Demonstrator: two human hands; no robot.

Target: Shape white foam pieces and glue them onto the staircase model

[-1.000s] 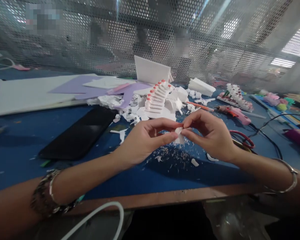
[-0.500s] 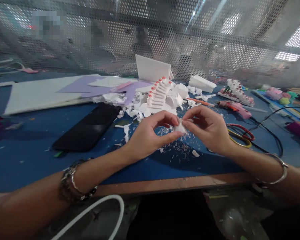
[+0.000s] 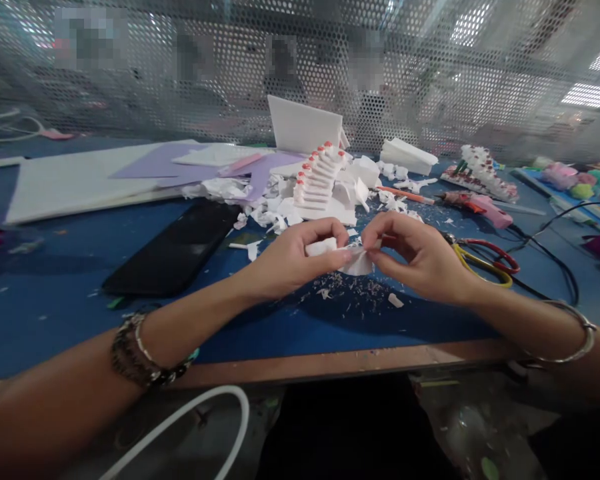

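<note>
My left hand [image 3: 297,259] is closed round a small white piece [image 3: 321,247], perhaps foam or paper; its exact kind is unclear. Between the fingertips of both hands stretches a thin white scrap of paper [image 3: 359,264], pinched by my right hand [image 3: 414,257] at its right end. Both hands are above the blue tabletop, over scattered tiny white shavings [image 3: 353,293]. Just behind them stands a small white model staircase [image 3: 316,181] with red dots along its top edge, among torn white paper bits [image 3: 275,212].
A black phone [image 3: 177,252] lies at left, near white and purple sheets [image 3: 155,162]. On the right are scissors [image 3: 485,262] with red and yellow handles, a pink glue gun [image 3: 485,208] with its cord, and an orange pencil [image 3: 405,195]. A perforated metal screen [image 3: 240,87] rises behind.
The white piece has come into view inside my left hand, and the paper between the fingertips is now spread wider. My hands have drawn slightly apart; the camera view has shifted a little.
</note>
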